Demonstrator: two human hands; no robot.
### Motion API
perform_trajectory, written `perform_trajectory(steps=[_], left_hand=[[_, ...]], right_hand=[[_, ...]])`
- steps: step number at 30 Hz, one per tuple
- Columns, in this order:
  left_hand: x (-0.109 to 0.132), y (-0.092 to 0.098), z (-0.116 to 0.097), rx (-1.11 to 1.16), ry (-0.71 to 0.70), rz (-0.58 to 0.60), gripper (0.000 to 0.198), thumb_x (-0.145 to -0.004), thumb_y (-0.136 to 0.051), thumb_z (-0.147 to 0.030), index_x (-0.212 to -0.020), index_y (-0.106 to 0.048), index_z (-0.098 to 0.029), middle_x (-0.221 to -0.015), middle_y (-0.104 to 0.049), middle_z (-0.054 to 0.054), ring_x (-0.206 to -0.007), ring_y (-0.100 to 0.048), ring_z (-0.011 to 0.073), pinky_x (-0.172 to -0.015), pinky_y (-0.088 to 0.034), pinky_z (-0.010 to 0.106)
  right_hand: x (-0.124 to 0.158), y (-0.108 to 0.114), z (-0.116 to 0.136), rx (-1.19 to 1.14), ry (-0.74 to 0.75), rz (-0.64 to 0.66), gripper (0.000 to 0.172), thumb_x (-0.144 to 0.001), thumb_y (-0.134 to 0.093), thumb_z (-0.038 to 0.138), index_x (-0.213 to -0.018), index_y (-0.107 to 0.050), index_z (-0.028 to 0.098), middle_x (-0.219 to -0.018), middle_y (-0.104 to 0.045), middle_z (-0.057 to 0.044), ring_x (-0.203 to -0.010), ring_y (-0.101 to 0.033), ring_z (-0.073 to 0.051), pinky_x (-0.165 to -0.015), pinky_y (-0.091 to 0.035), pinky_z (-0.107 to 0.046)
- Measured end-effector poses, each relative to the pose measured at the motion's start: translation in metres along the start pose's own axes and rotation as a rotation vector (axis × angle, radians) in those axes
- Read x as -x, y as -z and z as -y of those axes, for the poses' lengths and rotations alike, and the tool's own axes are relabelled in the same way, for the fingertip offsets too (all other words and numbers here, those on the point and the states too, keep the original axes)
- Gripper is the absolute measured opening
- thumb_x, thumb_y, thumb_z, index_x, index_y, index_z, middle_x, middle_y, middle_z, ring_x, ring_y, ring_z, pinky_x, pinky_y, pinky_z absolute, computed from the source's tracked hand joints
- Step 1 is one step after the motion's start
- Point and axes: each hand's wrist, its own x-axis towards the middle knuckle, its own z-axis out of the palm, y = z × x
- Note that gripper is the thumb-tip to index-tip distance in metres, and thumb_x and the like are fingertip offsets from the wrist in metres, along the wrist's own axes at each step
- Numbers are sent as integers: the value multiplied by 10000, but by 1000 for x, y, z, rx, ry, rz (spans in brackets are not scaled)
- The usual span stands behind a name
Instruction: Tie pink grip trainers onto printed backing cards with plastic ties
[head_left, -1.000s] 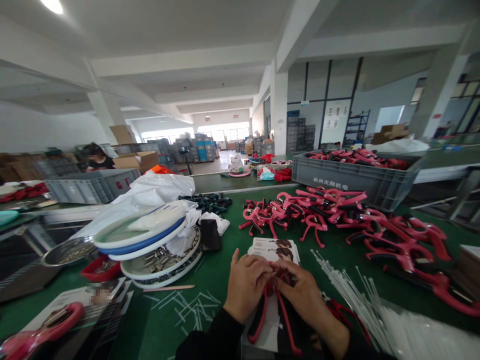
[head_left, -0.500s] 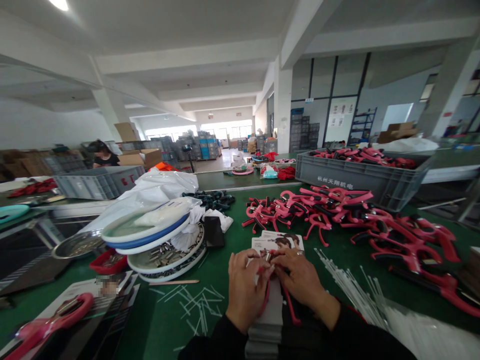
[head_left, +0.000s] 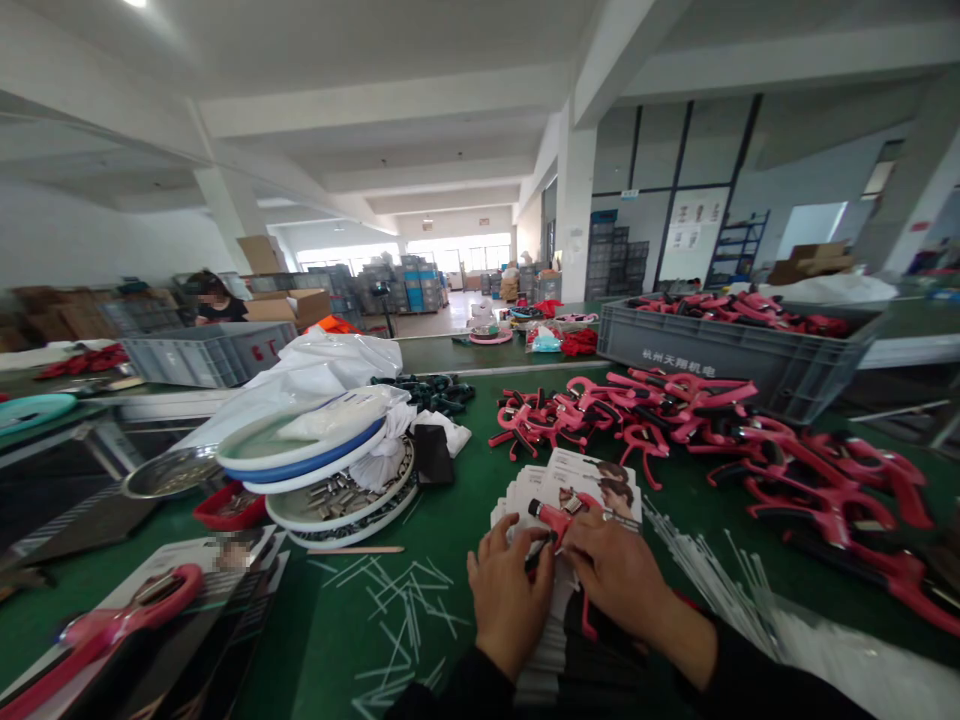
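A pink spring clamp point(head_left: 557, 517) lies on the top printed card of a stack of cards point(head_left: 556, 466) in front of me. My left hand point(head_left: 512, 590) is closed around the clamp's left side, the fingers curled and the thumb beside them. On the other side my right hand point(head_left: 622, 568) pinches the clamp near its middle, its fingertips close to those of the left. Part of the clamp is hidden under both hands, and whether a thin tie is between the fingers I cannot make out. One pink handle sticks out below the right hand.
Pink clamps point(head_left: 675, 410) are heaped beyond, before a grey crate point(head_left: 712, 350) of more. White cable ties point(head_left: 720, 570) lie right; cut pieces point(head_left: 409, 610) lie left. Stacked trays point(head_left: 300, 460) hold metal parts. Carded clamps point(head_left: 135, 610) lie front left. A person point(head_left: 217, 298) is behind.
The clamp and both hands have shifted a little to the right in view. More of the card stack and its printed top now shows beyond the hands. The view has tilted slightly.
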Motion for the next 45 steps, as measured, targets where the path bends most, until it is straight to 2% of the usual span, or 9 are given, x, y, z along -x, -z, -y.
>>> perform_trajectory(steps=[7, 11, 15, 28, 30, 32, 35, 40, 45], left_hand=[[4, 10, -6, -39, -119, -33, 274, -825, -482, -265, -1045, -621, -352, -1222, -548, 61, -1131, -456, 299, -939, -225, 626], [-11, 19, -18, -63, -326, 95, 205, -786, -548, -260, -910, -666, -373, -1038, -642, -14, -980, -534, 240, -971, -182, 595], [-29, 17, -24, -75, -445, 225, 173, -768, -558, -242, -833, -688, -337, -960, -678, -36, -937, -557, 213, -956, -239, 507], [-37, 6, -21, -84, -454, 221, 178, -785, -526, -233, -866, -681, -264, -892, -664, 6, -826, -589, 173, -741, -453, 281], [-37, 13, -10, -11, -452, 164, 180, -772, -567, -274, -919, -672, -266, -978, -637, 12, -909, -579, 165, -808, -462, 272], [-32, 20, 5, 96, -383, -64, 223, -760, -590, -307, -960, -661, -236, -1125, -564, 55, -1034, -530, 196, -920, -423, 325], [-17, 24, 27, 257, -73, -388, 386, -763, -577, -378, -1107, -579, -204, -1209, -492, 105, -1053, -512, 236, -895, -435, 397], [12, 13, 40, 727, 173, -10, 491, -785, -492, -539, -1054, -583, -138, -835, -616, 47, -705, -571, 151, -632, -468, 260], [24, 7, 40, 695, 81, 74, 424, -783, -516, -512, -959, -641, -146, -710, -620, 15, -619, -533, 130, -584, -427, 230]], right_hand=[[20, -11, -16, -129, 94, -243, 219, -866, -440, 231, -879, -658, 219, -878, -673, -60, -842, -597, -195, -759, -451, -322], [33, -19, -22, -254, 100, -347, 175, -857, -468, 217, -872, -643, 227, -824, -673, -51, -789, -604, -186, -724, -471, -309], [31, -19, -22, -307, 89, -332, 153, -862, -467, 217, -843, -619, 228, -794, -659, -44, -760, -593, -184, -702, -469, -316], [24, -1, -19, -259, 148, -110, 174, -842, -428, 207, -784, -592, 204, -784, -632, -45, -766, -570, -179, -697, -437, -294], [25, 5, -20, -210, 115, -51, 168, -802, -430, 184, -805, -595, 208, -802, -632, -46, -773, -571, -183, -709, -440, -299], [27, 13, -22, -168, 83, -2, 202, -733, -444, 153, -849, -599, 211, -850, -634, -51, -802, -572, -190, -733, -444, -308], [29, 27, -25, -130, 131, 68, 410, -613, -470, 118, -983, -607, 229, -1020, -615, -63, -956, -552, -218, -828, -424, -334], [24, 50, -25, -114, 266, 209, 439, -559, -486, 95, -926, -640, 281, -1060, -602, -25, -1002, -536, -217, -841, -399, -318], [22, 53, -21, 29, 356, 269, 328, -616, -501, 108, -850, -661, 271, -979, -625, -30, -874, -570, -216, -747, -409, -312]])
